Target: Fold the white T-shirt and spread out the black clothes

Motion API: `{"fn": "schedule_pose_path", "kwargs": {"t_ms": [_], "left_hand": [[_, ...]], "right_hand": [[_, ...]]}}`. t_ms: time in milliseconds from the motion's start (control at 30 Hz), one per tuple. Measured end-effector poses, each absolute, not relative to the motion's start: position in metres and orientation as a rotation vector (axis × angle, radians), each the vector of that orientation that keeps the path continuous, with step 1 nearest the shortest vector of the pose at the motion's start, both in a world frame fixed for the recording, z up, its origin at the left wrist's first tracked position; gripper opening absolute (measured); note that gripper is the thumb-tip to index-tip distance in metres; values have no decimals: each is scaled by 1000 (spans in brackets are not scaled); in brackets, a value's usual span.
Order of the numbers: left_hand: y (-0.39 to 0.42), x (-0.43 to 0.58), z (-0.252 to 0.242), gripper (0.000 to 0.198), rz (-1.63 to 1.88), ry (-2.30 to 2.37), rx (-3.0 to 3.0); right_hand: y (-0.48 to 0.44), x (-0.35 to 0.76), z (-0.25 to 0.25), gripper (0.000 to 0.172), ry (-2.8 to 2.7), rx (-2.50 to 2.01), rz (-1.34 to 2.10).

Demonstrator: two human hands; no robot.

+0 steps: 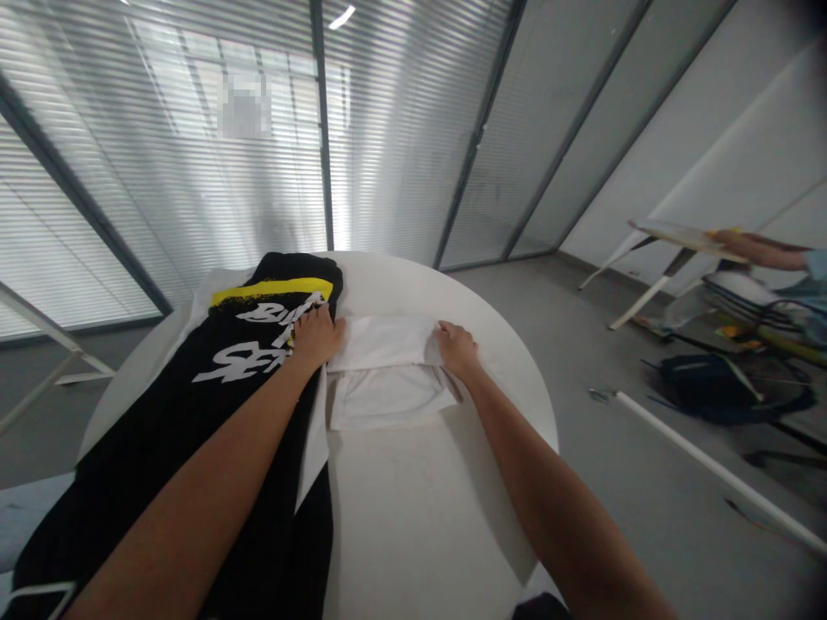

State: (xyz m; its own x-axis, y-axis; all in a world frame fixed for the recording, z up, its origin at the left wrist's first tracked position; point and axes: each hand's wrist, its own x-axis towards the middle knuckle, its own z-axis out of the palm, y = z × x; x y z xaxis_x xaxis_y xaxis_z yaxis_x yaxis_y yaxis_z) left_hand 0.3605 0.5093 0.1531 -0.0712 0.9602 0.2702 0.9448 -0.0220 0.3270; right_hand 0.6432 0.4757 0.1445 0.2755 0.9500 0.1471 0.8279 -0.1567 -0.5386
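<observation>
A piece of white cloth [388, 340] with stitched edges lies on the round white table, its upper part doubled over. At its left edge rests my left hand [316, 336], fingers spread over the neighbouring black garment and the thumb by the white cloth. My right hand [458, 349] is closed at the right edge of the white cloth, fingertips bent over its corner. The black garment [213, 439], with white lettering and a yellow stripe, stretches along the table's left side under my left forearm. White fabric [315, 461] shows beside and beneath it.
The white tabletop [394, 517] curves away in front of me. Glass partitions with blinds [388, 146] stand behind. On the right, another person's arm [755, 250] reaches over a second table [678, 234]; a dark bag [711, 387] and a white pole [704, 456] are below.
</observation>
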Motion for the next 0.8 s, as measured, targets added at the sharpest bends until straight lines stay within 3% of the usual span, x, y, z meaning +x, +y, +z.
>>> {"fn": "schedule_pose_path", "kwargs": {"t_ms": [133,267,500,800], "left_hand": [[510,358,153,56,475,2046,2188],[513,354,159,47,442,2018,2120],[513,346,165,31,717,1715,1933],[512,345,173,27,1093,1333,1605]], "right_hand": [[471,638,147,46,-1710,-2087,262],[474,640,147,36,-1740,-2054,287],[478,649,146,22,-1613,-1885,428],[485,653,142,28,-1311,-1392,831]]}}
